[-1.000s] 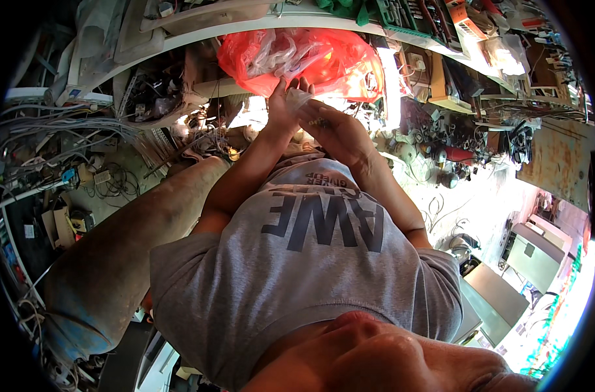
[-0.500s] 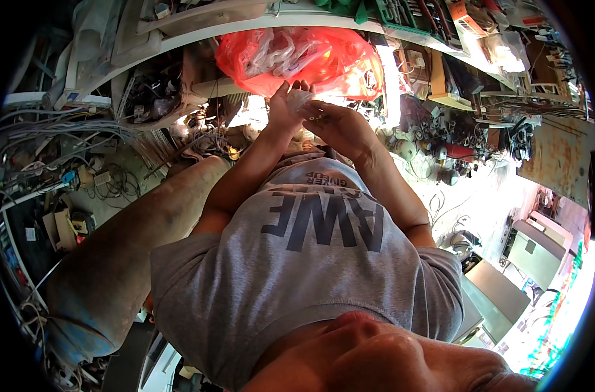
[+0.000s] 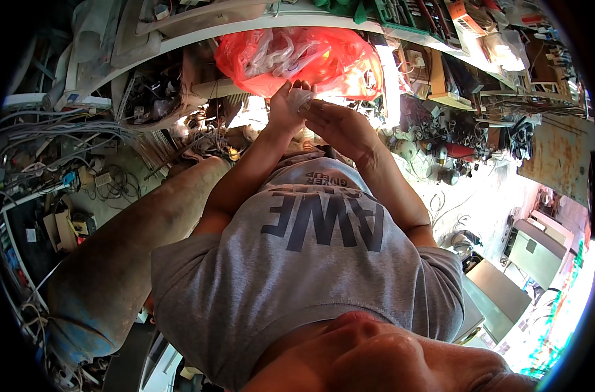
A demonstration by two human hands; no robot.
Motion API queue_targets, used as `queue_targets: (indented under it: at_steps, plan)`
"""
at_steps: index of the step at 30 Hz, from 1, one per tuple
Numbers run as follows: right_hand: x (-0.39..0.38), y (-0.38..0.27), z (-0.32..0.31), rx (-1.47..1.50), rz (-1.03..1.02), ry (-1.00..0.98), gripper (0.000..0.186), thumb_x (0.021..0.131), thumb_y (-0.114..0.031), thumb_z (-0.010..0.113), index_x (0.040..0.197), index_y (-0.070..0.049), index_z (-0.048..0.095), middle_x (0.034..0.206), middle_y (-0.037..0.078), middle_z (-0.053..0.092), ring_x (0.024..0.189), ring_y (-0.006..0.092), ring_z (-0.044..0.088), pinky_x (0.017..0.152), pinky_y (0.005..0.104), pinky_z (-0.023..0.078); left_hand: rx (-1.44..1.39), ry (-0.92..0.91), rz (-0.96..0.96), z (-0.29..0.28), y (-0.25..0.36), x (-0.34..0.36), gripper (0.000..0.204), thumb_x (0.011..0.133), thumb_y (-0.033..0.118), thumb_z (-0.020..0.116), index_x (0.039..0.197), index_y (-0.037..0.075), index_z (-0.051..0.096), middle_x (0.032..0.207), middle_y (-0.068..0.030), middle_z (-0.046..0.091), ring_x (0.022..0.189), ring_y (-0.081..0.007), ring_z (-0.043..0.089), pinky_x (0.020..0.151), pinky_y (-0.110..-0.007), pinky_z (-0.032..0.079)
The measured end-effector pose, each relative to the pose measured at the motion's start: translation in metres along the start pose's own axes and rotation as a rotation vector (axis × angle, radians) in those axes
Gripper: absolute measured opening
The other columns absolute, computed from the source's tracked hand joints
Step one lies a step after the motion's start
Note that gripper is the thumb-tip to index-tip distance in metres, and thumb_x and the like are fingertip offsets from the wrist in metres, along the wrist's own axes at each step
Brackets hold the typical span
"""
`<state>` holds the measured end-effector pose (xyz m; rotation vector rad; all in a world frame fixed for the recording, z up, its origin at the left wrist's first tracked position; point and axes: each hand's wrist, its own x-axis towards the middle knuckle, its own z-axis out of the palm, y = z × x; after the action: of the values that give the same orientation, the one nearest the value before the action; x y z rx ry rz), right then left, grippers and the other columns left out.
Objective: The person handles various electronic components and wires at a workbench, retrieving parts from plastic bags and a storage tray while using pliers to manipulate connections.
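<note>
The left hand (image 3: 283, 108) pinches a small crumpled clear plastic piece (image 3: 302, 99); the right hand (image 3: 337, 125), loosely curled, touches it below a glossy, wrinkled red plastic bag (image 3: 297, 55).

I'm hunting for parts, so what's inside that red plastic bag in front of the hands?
Through the red plastic bag, pale tangled shapes show, maybe cords or wrapping. The hands cover its lower middle, and the plastic blurs everything else.
</note>
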<state>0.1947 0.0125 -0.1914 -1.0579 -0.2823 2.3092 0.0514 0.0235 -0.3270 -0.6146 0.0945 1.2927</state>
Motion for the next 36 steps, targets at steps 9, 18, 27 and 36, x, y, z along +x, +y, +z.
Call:
queue_targets:
  at_steps: [9,18,27,36]
  plan:
    - [-0.004,0.003,0.001,-0.054,-0.093,-0.017,0.036,0.098,-0.01,0.039,0.127,0.011,0.043,0.128,0.024,0.05,0.123,0.0312,0.048,0.108,0.0393,0.038,-0.006,0.031,0.003,-0.004,0.0,0.002,0.033,0.098,0.027,0.044,0.096,-0.004,0.056,0.09,-0.0143,0.063,0.093,-0.0306,0.061,0.098,-0.047,0.046]
    - [-0.006,-0.02,0.001,-0.882,-0.45,0.03,0.028,0.095,-0.005,0.048,0.121,0.004,0.05,0.114,0.015,0.06,0.109,0.0208,0.058,0.095,0.0324,0.048,-0.061,0.126,0.005,0.019,-0.005,-0.01,0.033,0.097,0.026,0.044,0.102,-0.005,0.053,0.097,-0.014,0.061,0.106,-0.0344,0.058,0.095,-0.047,0.048]
    - [0.001,-0.025,0.0,-1.974,-1.313,-0.003,0.025,0.072,-0.005,0.06,0.093,-0.014,0.068,0.123,0.01,0.055,0.109,0.0292,0.054,0.09,0.0416,0.046,-0.074,-0.031,-0.172,0.045,-0.019,-0.025,0.035,0.096,0.024,0.041,0.101,-0.009,0.05,0.086,-0.0151,0.055,0.09,-0.0278,0.058,0.077,-0.037,0.051]
    - [0.004,-0.036,-0.005,-2.094,-1.37,-0.016,0.024,0.074,-0.009,0.059,0.096,-0.014,0.067,0.123,0.008,0.056,0.104,0.0251,0.056,0.09,0.0384,0.045,0.118,0.016,-0.226,0.04,-0.002,-0.017,0.032,0.095,0.021,0.041,0.102,-0.009,0.051,0.092,-0.0192,0.06,0.091,-0.03,0.062,0.082,-0.045,0.056]
